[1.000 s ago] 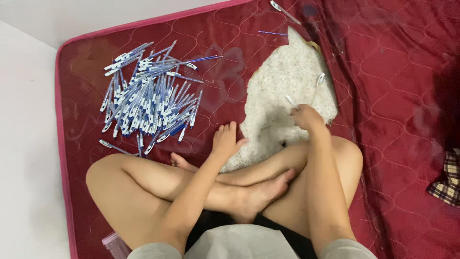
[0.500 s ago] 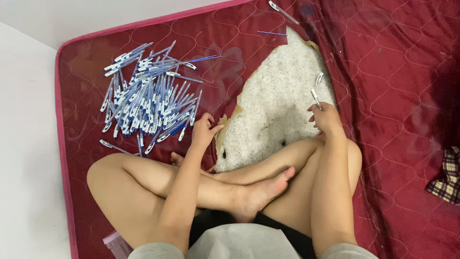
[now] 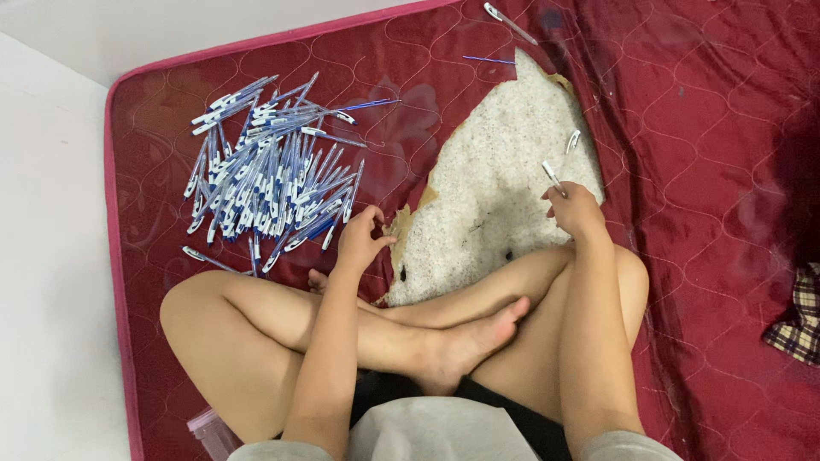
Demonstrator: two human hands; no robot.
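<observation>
Right hand (image 3: 576, 209) closed around a white pen part (image 3: 553, 177), pinched at its lower end so the piece sticks up and away from the knuckles, tilted toward the top of the view. Held over the right edge of a pale, speckled patch (image 3: 495, 196) where the red cover is torn away, ragged tan edges showing along its left side. Just beyond the held piece, a second small white clip-shaped piece (image 3: 572, 141) lying on that patch, apart from the hand.

Left hand (image 3: 363, 243) half curled, fingers bent, thumb and forefinger close together near the lower right corner of a heap of pens (image 3: 269, 175); cannot tell whether anything is gripped, though nothing shows between the fingers. Heap made of many slim white pens with blue bands and blue caps, mostly lying lengthwise, fanned out, a few strays at the edges. One stray pen (image 3: 205, 259) lying apart below the heap, near the left knee.

Further out, a thin blue refill (image 3: 489, 60) above the patch and a silver-white pen (image 3: 510, 23) near the top edge. All resting on a dark red quilted mattress (image 3: 709, 128) with a pink border. Crossed bare legs in the foreground. At the far right, a corner of checked cloth (image 3: 799, 320). White floor (image 3: 51, 256) to the left.
</observation>
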